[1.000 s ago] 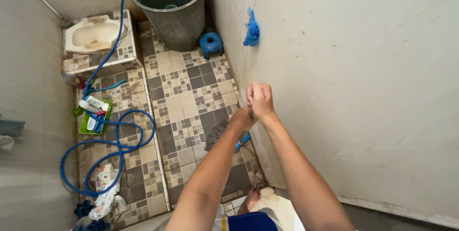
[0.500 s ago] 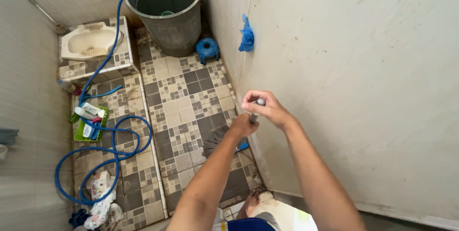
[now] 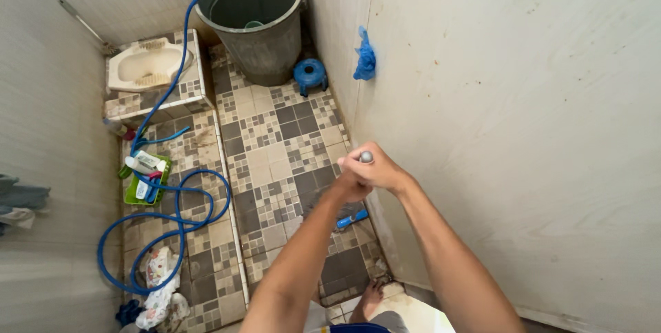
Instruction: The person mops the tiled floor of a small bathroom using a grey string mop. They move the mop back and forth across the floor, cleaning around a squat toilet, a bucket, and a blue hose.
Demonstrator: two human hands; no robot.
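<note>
Bottom of the frame, my bare foot is planted on the floor just by the wall, and both my forearms run up from there to the middle of the picture. My right hand is clenched around the top of a mop handle, the rounded grey end poking out between my fingers. My left hand is clamped on the same handle directly below, touching the right one, fingers curled shut around it. Under my hands, mostly hidden by them, the grey mop head sits on the patterned floor tiles, with its blue fitting showing just to the right, close against the foot of the wall. Over at lower left there's a heap of patterned cloth, and a blue hose loops across the raised strip of floor above it. The hose passes over a green tray holding tubes and bottles, left of centre. Further up, the hose climbs past a white squat toilet at upper left and goes into a big grey bucket at top centre. Just right of the bucket's base sits a small blue round object, and a crumpled blue plastic bag hangs on the pale wall that fills the right side.
</note>
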